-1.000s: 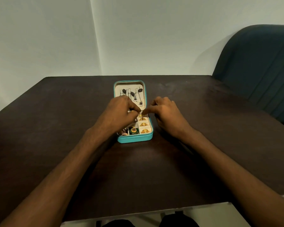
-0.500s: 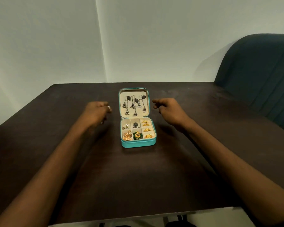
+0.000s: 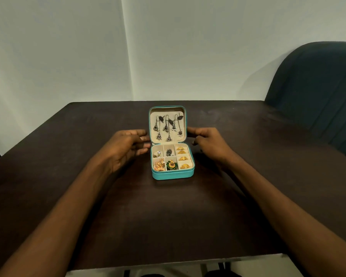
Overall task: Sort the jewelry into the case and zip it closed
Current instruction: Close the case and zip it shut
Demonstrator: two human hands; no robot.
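A small teal jewelry case [image 3: 173, 174] stands open at the middle of the dark table. Its lid [image 3: 167, 108] is upright and several dark silver dangling earrings [image 3: 168, 127] hang on the cream lining. The base compartments hold gold rings [image 3: 182, 157], a rose-gold piece [image 3: 159, 164], a green and gold piece [image 3: 171, 165] and small silver pieces [image 3: 169, 152]. My left hand [image 3: 126, 146] is beside the lid's left edge, fingers apart, fingertips at or nearly at the hinge corner. My right hand [image 3: 210, 143] is just off the lid's right edge, fingers curled apart, holding nothing.
The dark brown table [image 3: 168, 216] runs to a near edge low in the frame. A dark blue padded chair [image 3: 318, 92] stands at the right, behind the table corner. Pale walls close off the back.
Both hands lifted out of the case's base a second ago and spread apart. They have now come in again to either side of the upright lid. The view has shifted slightly.
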